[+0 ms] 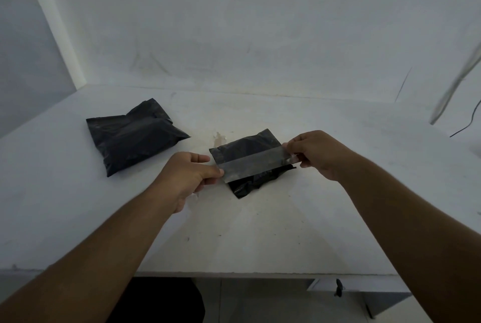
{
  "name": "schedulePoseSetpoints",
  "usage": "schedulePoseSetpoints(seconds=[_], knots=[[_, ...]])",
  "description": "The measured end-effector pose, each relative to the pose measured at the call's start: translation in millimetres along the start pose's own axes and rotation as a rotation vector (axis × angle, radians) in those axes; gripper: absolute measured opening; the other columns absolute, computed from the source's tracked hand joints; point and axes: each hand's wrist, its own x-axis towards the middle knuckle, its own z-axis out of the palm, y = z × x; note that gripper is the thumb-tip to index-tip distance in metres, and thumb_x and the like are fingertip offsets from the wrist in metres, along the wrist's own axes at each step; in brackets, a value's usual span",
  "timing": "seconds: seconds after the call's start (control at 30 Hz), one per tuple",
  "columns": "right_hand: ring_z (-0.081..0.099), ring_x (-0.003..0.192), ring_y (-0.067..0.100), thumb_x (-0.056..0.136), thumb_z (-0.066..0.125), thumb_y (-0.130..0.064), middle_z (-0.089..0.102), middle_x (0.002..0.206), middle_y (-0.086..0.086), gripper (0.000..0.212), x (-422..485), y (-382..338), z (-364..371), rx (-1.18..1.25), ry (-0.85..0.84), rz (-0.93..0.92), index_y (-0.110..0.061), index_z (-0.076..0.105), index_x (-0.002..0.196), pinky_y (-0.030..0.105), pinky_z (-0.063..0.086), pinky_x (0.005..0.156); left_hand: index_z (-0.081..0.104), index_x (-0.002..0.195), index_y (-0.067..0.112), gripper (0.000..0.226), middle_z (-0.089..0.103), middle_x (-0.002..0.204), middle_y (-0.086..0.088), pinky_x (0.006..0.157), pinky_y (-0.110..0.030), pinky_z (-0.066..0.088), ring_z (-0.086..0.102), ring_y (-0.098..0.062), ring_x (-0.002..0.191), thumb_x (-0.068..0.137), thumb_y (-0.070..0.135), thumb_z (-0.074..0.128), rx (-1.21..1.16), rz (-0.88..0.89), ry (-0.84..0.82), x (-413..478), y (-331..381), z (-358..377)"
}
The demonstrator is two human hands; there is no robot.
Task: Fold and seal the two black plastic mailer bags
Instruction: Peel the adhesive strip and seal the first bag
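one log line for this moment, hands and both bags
left hand: pinches strip end | right hand: pinches other end | grey strip: taut over near mailer bag | far mailer bag: untouched on table

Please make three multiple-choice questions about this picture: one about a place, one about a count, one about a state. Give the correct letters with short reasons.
1. Where does the other mailer bag lie?
A. far left on the table
B. under the table
C. in the right hand

2. How many black mailer bags show?
A. one
B. two
C. four

3. What holds the grey strip?
A. nothing
B. only the left hand
C. both hands, one at each end

Answers:
1 A: the other mailer bag rests far left on the table, untouched.
2 B: it and the near mailer bag.
3 C: the left hand and the right hand pinch the grey strip.
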Motion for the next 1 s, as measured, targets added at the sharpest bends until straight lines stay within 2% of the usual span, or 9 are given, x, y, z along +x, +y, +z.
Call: schedulePoseSetpoints(seconds=[0.2,0.37,0.57,0.67,0.77,0.93,1.0], knots=[[0.059,0.057,0.009,0.088,0.069,-0.011,0.065,0.070,0.008,0.010,1.9,-1.8,-0.1,0.000,-0.008,-0.005,-0.005,0.069,0.081,0.026,0.044,0.062,0.064,0.102,0.013,0.035,0.074,0.094,-0.013,0.053,-0.024,0.044,0.070,-0.014,0.068,0.074,0.005,0.083,0.006,0.011,0.001,-0.3,-0.5,1.0],[0.055,0.069,0.016,0.083,0.075,-0.010,0.063,0.075,0.014,0.019,5.8,-0.1,-0.6,0.013,0.033,-0.020,0.008,0.071,0.089,0.029,0.046,0.067,0.064,0.102,0.012,0.034,0.074,0.095,-0.014,0.049,-0.020,0.043,0.069,-0.013,0.066,0.074,0.006,0.083,0.021,0.016,0.009,-1.7,-1.3,1.8],[0.056,0.066,0.017,0.079,0.078,-0.004,0.063,0.076,0.013,0.013,6.0,3.6,-3.8,0.068,0.053,0.002,0.000,0.067,0.084,0.029,0.048,0.064,0.065,0.102,0.011,0.034,0.073,0.097,-0.014,0.042,-0.013,0.042,0.068,-0.014,0.065,0.074,0.008,0.084,0.053,0.037,0.037,-4.3,-2.6,6.4],[0.058,0.063,0.019,0.076,0.080,0.004,0.062,0.074,0.010,0.024,7.9,6.7,-2.7,0.162,0.091,0.049,-0.007,0.060,0.085,0.030,0.049,0.062,0.064,0.105,0.013,0.039,0.071,0.099,-0.012,0.051,-0.019,0.046,0.069,-0.016,0.071,0.073,0.010,0.085,0.066,0.056,0.059,-8.4,-4.0,11.1],[0.058,0.066,0.022,0.074,0.079,0.008,0.061,0.075,0.011,0.027,8.8,9.5,-1.6,0.206,0.113,0.061,-0.007,0.059,0.084,0.030,0.050,0.061,0.061,0.108,0.016,0.044,0.066,0.102,-0.008,0.061,-0.026,0.048,0.067,-0.018,0.082,0.072,0.013,0.086,0.075,0.073,0.091,-13.3,-6.8,16.7],[0.060,0.057,0.017,0.080,0.076,-0.001,0.065,0.070,0.009,0.020,8.7,8.7,-6.4,0.123,0.057,0.041,-0.006,0.061,0.091,0.030,0.047,0.056,0.056,0.107,0.022,0.045,0.062,0.107,-0.006,0.070,-0.031,0.050,0.064,-0.024,0.095,0.072,0.019,0.085,0.107,0.129,0.116,-17.2,-8.1,22.4],[0.061,0.061,0.017,0.083,0.074,-0.004,0.066,0.074,0.009,0.016,9.9,8.8,-8.3,0.091,0.039,0.047,-0.007,0.062,0.093,0.031,0.047,0.059,0.055,0.107,0.022,0.042,0.064,0.103,-0.009,0.067,-0.030,0.048,0.063,-0.023,0.090,0.075,0.020,0.083,0.117,0.153,0.092,-19.6,-6.9,26.0]])
